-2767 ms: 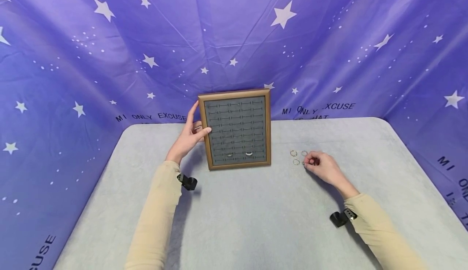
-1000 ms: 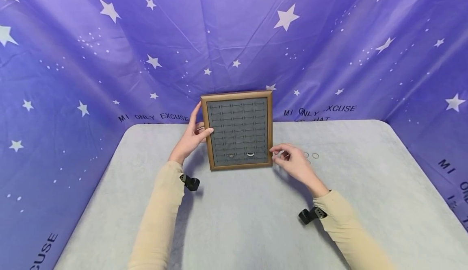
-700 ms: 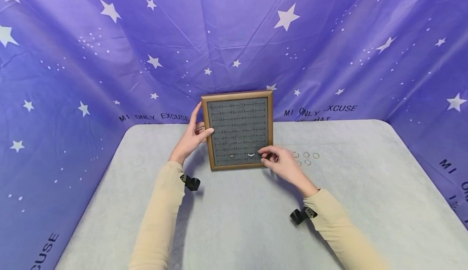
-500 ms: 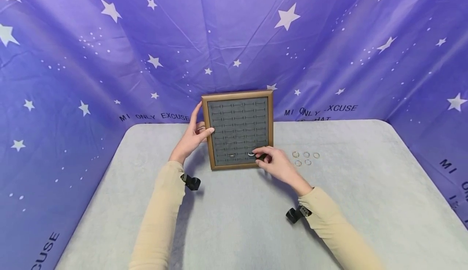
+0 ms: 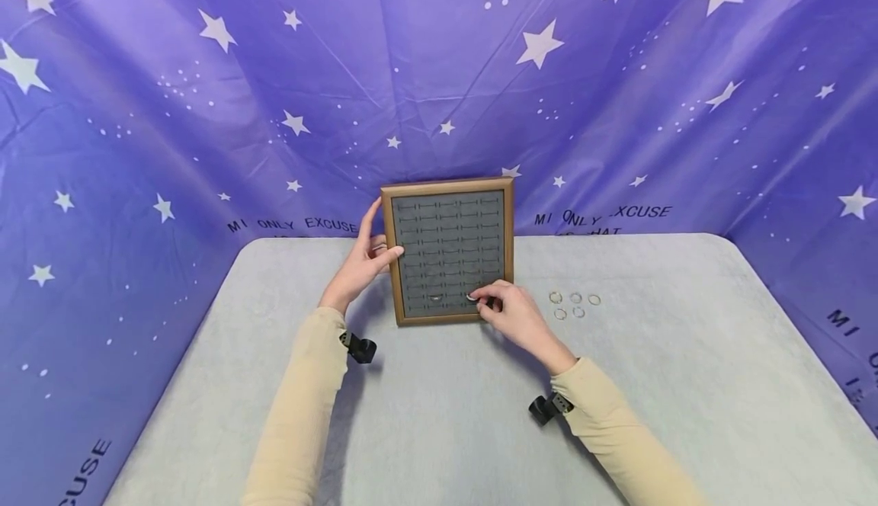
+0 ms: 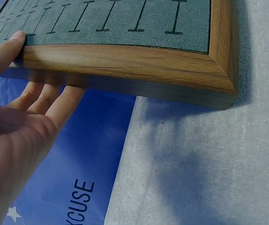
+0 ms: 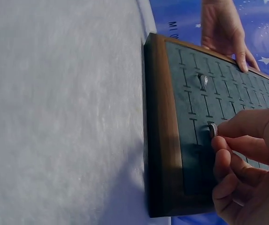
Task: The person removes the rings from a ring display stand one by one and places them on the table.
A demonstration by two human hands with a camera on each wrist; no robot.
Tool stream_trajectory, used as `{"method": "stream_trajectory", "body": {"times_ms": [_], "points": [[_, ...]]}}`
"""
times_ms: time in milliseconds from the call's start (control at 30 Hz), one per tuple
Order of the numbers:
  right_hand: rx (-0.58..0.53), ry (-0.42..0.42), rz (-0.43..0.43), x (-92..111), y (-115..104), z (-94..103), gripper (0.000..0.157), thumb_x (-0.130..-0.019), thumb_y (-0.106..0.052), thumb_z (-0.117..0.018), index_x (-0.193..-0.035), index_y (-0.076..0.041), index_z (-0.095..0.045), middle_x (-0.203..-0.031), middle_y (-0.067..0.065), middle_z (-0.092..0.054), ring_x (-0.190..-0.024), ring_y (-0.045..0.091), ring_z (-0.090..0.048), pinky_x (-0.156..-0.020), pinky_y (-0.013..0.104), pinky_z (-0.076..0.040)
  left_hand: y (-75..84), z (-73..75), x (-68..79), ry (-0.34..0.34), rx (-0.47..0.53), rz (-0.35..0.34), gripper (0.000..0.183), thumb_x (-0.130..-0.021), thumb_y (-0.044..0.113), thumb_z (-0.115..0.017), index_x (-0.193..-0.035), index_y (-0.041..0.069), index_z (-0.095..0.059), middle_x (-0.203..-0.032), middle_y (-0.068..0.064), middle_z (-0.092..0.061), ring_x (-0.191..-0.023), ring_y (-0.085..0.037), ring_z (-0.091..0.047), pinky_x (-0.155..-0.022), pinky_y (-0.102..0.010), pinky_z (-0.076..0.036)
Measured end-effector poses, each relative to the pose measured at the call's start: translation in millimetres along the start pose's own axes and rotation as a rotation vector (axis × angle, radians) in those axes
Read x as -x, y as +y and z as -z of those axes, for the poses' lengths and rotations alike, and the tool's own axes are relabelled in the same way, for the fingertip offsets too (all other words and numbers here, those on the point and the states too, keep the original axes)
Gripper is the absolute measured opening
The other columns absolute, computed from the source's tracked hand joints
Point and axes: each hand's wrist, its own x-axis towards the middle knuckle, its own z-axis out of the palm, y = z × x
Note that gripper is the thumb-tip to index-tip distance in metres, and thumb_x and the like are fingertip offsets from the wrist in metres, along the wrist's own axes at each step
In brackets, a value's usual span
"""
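A wooden-framed ring display board (image 5: 449, 243) with a grey slotted pad stands tilted up on the table. My left hand (image 5: 360, 268) grips its left side, thumb on the front edge and fingers behind, as the left wrist view shows. With thumb and index finger, my right hand (image 5: 516, 313) pinches a silvery ring (image 7: 213, 130) seated in a low slot; its lower part is hidden in the pad. Another ring (image 7: 203, 82) sits in a slot farther left in the same row. Several loose rings, one of them a gold ring (image 5: 555, 297), lie right of the board.
The grey cloth-covered table (image 5: 439, 422) reaches back to a purple star-printed curtain (image 5: 439, 72) just behind the board. The board's lower edge rests on the table.
My right hand has moved left from the loose rings to the board and now pinches the silvery ring in it. My left hand keeps its grip; the head view has shifted slightly.
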Motion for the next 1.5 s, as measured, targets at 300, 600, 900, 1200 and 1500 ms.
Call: {"method": "stream_trajectory", "body": {"times_ms": [300,600,900,1200,1500], "points": [[0.048,0.006,-0.022,-5,-1,-3.1,0.011,-0.078,-0.002,-0.073,-0.088,-0.006,-0.073,-0.077,-0.003,-0.055,-0.063,0.008,-0.048,-0.057,0.025,-0.042,-3.2,1.1,2.1,-0.003,0.007,0.012,0.089,-0.095,0.005,-0.061,-0.148,0.056,-0.011,-0.128,-0.024,-0.053,-0.109,-0.034,-0.058,-0.087,-0.056,-0.049],[0.011,0.012,-0.082,-5,-1,-6.2,0.011,-0.077,-0.005,-0.077,-0.085,-0.008,-0.069,-0.075,-0.002,-0.052,-0.063,0.010,-0.046,-0.057,0.025,-0.040,-4.2,0.5,1.5,0.009,-0.003,-0.003,0.091,-0.094,0.003,-0.062,-0.149,0.054,-0.011,-0.124,-0.025,-0.056,-0.106,-0.031,-0.061,-0.083,-0.050,-0.053],[-0.104,0.056,-0.109,-3,-1,-5.8,0.013,-0.079,-0.003,-0.074,-0.077,-0.009,-0.062,-0.075,0.001,-0.050,-0.065,0.013,-0.047,-0.057,0.024,-0.040,-3.3,-0.2,0.7,0.008,0.012,-0.009,0.090,-0.094,0.002,-0.061,-0.149,0.054,-0.011,-0.122,-0.025,-0.057,-0.104,-0.029,-0.061,-0.083,-0.048,-0.053],[-0.175,0.092,-0.086,3,4,-2.4,0.015,-0.080,-0.001,-0.073,-0.078,-0.009,-0.061,-0.076,0.002,-0.051,-0.064,0.013,-0.049,-0.055,0.022,-0.042,-3.2,-1.9,0.2,0.005,0.006,-0.015,0.091,-0.094,0.001,-0.060,-0.149,0.054,-0.011,-0.121,-0.025,-0.058,-0.102,-0.028,-0.062,-0.083,-0.048,-0.053],[-0.212,0.104,-0.110,12,12,4.4,0.015,-0.079,0.002,-0.073,-0.079,-0.007,-0.062,-0.076,0.003,-0.053,-0.064,0.015,-0.049,-0.055,0.022,-0.042,-2.7,-1.7,0.2,0.007,0.016,-0.008,0.090,-0.095,0.001,-0.060,-0.148,0.055,-0.012,-0.123,-0.026,-0.057,-0.104,-0.030,-0.061,-0.086,-0.054,-0.051]]}}
